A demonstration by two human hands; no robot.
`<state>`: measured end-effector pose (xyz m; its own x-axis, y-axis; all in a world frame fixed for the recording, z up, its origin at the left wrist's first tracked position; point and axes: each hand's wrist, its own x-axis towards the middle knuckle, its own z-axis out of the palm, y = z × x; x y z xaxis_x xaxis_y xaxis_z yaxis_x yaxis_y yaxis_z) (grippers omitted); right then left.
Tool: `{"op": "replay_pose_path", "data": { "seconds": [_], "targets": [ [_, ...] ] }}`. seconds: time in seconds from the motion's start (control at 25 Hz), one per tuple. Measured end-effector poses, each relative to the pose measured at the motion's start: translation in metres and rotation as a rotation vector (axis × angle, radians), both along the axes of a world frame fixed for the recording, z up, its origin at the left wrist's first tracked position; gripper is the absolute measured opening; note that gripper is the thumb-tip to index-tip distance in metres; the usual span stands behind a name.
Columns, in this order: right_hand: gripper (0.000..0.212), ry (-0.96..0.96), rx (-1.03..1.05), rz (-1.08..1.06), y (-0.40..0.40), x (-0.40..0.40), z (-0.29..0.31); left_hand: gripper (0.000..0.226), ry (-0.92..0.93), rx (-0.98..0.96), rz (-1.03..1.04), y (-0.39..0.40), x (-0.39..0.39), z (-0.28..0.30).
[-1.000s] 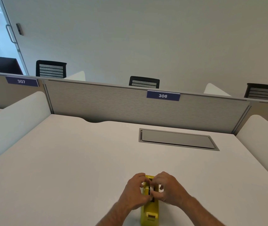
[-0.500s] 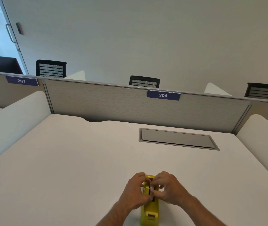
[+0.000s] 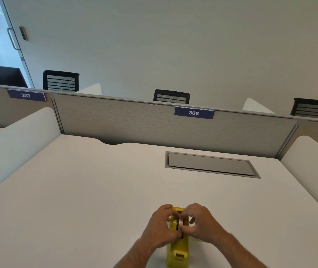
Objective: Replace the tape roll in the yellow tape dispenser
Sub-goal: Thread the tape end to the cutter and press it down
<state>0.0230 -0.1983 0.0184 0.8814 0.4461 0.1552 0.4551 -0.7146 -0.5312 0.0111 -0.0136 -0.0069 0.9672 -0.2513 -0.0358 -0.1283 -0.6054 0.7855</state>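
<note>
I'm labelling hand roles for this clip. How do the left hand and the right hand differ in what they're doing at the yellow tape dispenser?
The left hand presses against the side of the yellow tape dispenser; the right hand pinches the tape roll at its top. The left hand's fingers curl over the dispenser's far end; the right hand's bunch at the roll. Both meet over the dispenser.

One head-worn view looks forward and down across the desk (image 3: 77, 190); partition (image 3: 154, 128) beyond.
</note>
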Motion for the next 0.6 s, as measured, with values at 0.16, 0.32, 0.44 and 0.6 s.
{"op": "replay_pose_path", "data": {
  "seconds": [0.16,0.32,0.44,0.6],
  "targets": [
    [0.017,-0.006,0.004,-0.013,0.0001,0.0008,-0.0014,0.046,-0.015,-0.01,-0.006,0.0003,-0.0003,-0.0002],
    [0.014,0.001,0.015,-0.019,-0.0007,0.002,0.0,0.046,-0.006,0.0,-0.002,-0.0011,-0.0017,-0.0002],
    [0.016,0.024,0.031,-0.019,-0.0013,0.0007,-0.001,0.044,-0.025,-0.006,-0.007,-0.0007,-0.0014,-0.0001],
    [0.013,0.011,0.043,-0.044,-0.0023,0.0036,-0.0016,0.047,-0.026,0.003,-0.009,-0.0006,-0.0015,0.0013]
  ]
}}
